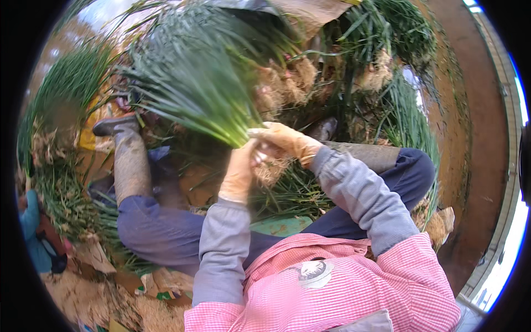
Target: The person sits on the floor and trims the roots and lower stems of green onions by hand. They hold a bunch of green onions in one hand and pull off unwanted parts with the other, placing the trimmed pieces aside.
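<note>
My left hand (238,172), in a pale orange glove, is closed around the lower stems of a bunch of green onions (224,112). My right hand (292,141), gloved alike, grips the same bunch from the other side, just above the bulbs. The leaves fan out up and to the left and are blurred. Pale bulbs and tan, hairy roots (270,171) hang out below my hands. Beneath the bunch, loose green onion leaves (286,199) lie between my legs. My fingertips are partly hidden by the stems.
Rooted green onion bunches (296,79) are piled ahead, with more heaps at left (79,79) and right (408,112). My muddy boot (132,162) stands on wet brown ground. Another person (37,236) is at the left edge. A concrete curb (498,137) runs along the right.
</note>
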Demonstrator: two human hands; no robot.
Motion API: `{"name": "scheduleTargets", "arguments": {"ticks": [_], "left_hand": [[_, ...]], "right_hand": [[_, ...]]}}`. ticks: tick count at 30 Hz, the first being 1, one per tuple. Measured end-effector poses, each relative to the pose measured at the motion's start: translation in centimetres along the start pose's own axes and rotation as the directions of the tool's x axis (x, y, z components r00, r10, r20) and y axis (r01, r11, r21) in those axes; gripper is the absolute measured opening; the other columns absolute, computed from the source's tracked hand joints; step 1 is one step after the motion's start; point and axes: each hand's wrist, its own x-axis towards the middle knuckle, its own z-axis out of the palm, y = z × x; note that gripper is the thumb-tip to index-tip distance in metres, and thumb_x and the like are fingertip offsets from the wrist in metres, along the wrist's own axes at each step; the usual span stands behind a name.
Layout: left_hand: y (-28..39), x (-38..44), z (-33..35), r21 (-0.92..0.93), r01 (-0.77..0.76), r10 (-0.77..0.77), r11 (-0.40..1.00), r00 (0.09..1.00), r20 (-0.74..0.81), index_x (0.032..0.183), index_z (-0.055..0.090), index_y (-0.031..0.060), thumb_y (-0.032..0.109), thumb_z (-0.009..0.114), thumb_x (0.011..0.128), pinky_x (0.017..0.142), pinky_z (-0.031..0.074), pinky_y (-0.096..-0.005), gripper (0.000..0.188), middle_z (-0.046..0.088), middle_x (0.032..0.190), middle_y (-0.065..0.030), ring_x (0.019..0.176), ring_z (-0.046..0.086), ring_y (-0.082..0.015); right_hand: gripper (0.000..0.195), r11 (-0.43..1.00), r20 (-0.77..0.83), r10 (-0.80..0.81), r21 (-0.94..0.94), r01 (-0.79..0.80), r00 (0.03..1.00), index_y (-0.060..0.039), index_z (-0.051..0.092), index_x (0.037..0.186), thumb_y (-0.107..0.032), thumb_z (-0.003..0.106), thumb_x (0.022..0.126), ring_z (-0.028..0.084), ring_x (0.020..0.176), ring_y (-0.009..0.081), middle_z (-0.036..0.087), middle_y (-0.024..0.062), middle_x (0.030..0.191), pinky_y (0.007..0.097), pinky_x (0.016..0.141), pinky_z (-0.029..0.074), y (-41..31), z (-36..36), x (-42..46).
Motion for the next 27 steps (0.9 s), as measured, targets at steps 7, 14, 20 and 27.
{"name": "scheduleTargets", "arguments": {"ticks": [7,14,20,27], "left_hand": [[0.1,-0.2,-1.5,-0.23,0.061,-0.075,0.971,0.996,-0.053,0.127,0.058,0.0011,0.016,0.065,0.094,0.073,0.059,-0.0301,0.038,0.066,0.116,-0.018,0.083,0.065,-0.0179],[0.0,-0.1,-1.9,-0.22,0.021,-0.015,0.975,0.999,0.031,0.126,0.059,0.0045,0.016,0.061,0.095,0.071,0.055,-0.0285,0.033,0.067,0.101,-0.0074,0.082,0.063,-0.015],[0.7,-0.9,-1.9,-0.264,0.027,0.002,0.964,0.994,0.11,0.13,0.057,0.009,0.022,0.058,0.097,0.085,0.055,-0.0386,0.035,0.065,0.098,-0.0042,0.093,0.064,-0.0183],[4.6,-3.3,0.7,-0.456,-0.019,0.269,0.89,0.829,0.49,0.144,0.043,0.0114,0.023,0.046,0.104,0.085,0.056,-0.0357,0.042,0.052,0.087,0.0006,0.084,0.06,-0.0139]], "right_hand": [[0.012,0.805,-0.571,-0.562,-0.212,0.554,0.598,-0.0037,0.058,0.106,-0.013,0.055,0.1,0.054,0.06,0.0069,0.062,0.0007,0.078,0.0238,0.05,0.043,-7.2,-9.0,-12.6],[0.024,0.796,-0.796,-0.604,-0.602,-0.06,-0.042,-0.0063,0.056,0.117,-0.025,0.053,0.102,0.059,0.067,0.0129,0.065,0.0044,0.08,0.0297,0.059,0.05,1.9,-26.8,-39.1],[0.047,0.56,-0.983,-0.045,0.122,-0.82,-0.176,0.0018,0.05,0.128,-0.035,0.047,0.099,0.066,0.097,0.0413,0.066,0.0274,0.105,0.0504,0.083,0.051,23.3,-27.2,-43.0],[0.058,0.292,-0.992,0.109,-0.024,-0.956,0.058,0.0054,0.067,0.104,-0.05,0.055,0.091,0.065,0.102,0.0419,0.067,0.029,0.104,0.0498,0.087,0.049,20.6,-25.6,-46.4]]}}
